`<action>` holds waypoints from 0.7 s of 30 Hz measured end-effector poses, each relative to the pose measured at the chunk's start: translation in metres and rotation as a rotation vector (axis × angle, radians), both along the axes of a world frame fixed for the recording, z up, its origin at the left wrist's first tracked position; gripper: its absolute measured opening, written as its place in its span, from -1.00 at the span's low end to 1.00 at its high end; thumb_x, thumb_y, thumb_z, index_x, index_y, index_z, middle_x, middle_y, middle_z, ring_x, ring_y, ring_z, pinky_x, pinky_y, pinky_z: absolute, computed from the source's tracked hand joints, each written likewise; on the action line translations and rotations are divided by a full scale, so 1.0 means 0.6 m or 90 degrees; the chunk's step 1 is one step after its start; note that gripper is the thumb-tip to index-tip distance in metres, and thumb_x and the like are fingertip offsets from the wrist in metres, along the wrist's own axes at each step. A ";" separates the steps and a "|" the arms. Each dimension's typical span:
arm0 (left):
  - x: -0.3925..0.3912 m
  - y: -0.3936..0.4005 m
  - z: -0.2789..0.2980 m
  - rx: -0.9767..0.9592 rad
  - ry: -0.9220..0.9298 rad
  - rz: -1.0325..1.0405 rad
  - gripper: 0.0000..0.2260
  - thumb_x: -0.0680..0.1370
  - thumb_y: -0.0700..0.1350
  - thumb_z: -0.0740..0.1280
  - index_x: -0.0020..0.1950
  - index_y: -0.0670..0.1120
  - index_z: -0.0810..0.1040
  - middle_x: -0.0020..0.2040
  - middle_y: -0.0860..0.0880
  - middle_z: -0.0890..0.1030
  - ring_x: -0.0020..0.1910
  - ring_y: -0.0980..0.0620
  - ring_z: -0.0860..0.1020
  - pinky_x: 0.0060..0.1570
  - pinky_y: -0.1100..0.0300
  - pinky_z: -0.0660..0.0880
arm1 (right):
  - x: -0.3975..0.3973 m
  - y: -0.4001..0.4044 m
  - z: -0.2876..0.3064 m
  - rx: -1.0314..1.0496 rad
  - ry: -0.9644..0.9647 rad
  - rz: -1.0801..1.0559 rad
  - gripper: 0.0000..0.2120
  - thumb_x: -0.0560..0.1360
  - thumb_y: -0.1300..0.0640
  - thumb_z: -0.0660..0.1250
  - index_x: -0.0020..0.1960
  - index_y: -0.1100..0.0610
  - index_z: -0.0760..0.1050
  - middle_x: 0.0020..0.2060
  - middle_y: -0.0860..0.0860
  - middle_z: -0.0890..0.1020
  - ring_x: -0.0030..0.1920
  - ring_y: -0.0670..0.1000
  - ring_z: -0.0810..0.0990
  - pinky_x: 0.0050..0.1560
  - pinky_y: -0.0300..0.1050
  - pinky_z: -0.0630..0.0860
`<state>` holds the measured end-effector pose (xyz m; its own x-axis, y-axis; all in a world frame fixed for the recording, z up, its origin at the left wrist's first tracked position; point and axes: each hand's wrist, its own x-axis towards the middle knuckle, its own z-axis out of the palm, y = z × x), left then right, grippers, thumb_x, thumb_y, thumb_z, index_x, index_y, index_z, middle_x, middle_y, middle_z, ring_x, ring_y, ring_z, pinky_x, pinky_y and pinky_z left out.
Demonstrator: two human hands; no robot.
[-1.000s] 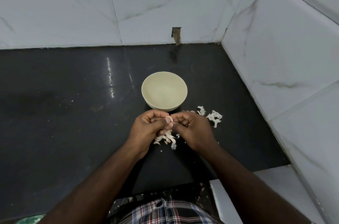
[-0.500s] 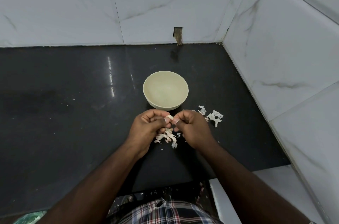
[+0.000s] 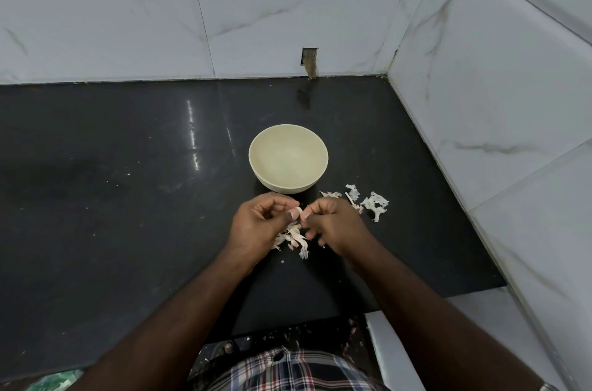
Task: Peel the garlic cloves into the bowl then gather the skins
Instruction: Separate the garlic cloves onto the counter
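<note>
A cream bowl (image 3: pixel 288 163) stands on the black counter (image 3: pixel 128 198), and I see nothing inside it. Just in front of it my left hand (image 3: pixel 256 227) and my right hand (image 3: pixel 333 227) meet, fingers curled. Between their thumbs and fingertips they pinch a small pale garlic clove (image 3: pixel 298 210), mostly hidden by the fingers. Under the hands lies a heap of garlic skins and cloves (image 3: pixel 294 238). A second scatter of white skins (image 3: pixel 368 203) lies to the right of the bowl.
White marble-look tiled walls close the counter at the back and on the right (image 3: pixel 480 102). A notch in the tile (image 3: pixel 309 62) sits behind the bowl. Tiny skin flecks dot the counter. The counter's front edge ends near my checked shirt (image 3: pixel 282 368).
The hands stay in the same place in front of the bowl. The fingers have shifted slightly on the clove.
</note>
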<state>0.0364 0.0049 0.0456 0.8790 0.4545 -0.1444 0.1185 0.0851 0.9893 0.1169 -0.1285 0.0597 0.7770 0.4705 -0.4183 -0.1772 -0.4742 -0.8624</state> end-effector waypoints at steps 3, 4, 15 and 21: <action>-0.001 0.001 -0.001 0.001 -0.004 -0.002 -0.86 0.47 -0.36 0.47 -0.09 -0.13 0.69 -0.29 -0.01 0.68 -0.31 0.17 0.62 -0.24 0.33 0.54 | 0.002 0.001 0.001 0.001 0.047 0.005 -0.87 0.51 0.31 0.31 -0.19 0.16 0.54 -0.27 0.11 0.64 -0.33 -0.01 0.58 -0.41 -0.19 0.40; -0.001 0.001 -0.002 0.003 -0.004 0.000 -0.85 0.46 -0.35 0.48 -0.09 -0.11 0.70 -0.29 -0.01 0.68 -0.31 0.17 0.61 -0.24 0.33 0.54 | 0.003 0.002 0.001 -0.001 0.054 0.002 -0.88 0.51 0.31 0.31 -0.18 0.16 0.54 -0.28 0.10 0.64 -0.33 -0.01 0.58 -0.41 -0.19 0.40; 0.007 0.012 -0.003 0.028 0.023 0.016 -0.86 0.46 -0.33 0.49 -0.10 -0.09 0.70 -0.29 0.03 0.66 -0.28 0.15 0.59 -0.21 0.29 0.56 | 0.006 0.003 0.009 0.102 0.032 -0.013 -0.89 0.51 0.32 0.31 -0.13 0.20 0.59 -0.28 0.07 0.66 -0.32 0.00 0.59 -0.38 -0.20 0.43; 0.006 0.016 -0.012 0.002 0.037 0.013 -0.90 0.48 -0.30 0.49 -0.09 -0.11 0.69 -0.25 -0.10 0.66 -0.27 0.02 0.57 -0.17 0.09 0.53 | 0.011 0.000 0.022 0.171 0.053 -0.031 -0.88 0.52 0.35 0.30 -0.14 0.22 0.58 -0.29 0.08 0.65 -0.34 0.00 0.58 -0.36 -0.19 0.44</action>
<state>0.0399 0.0145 0.0385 0.8600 0.4723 -0.1932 0.1739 0.0847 0.9811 0.1234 -0.1285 0.0727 0.7695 0.5360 -0.3472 -0.2703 -0.2192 -0.9375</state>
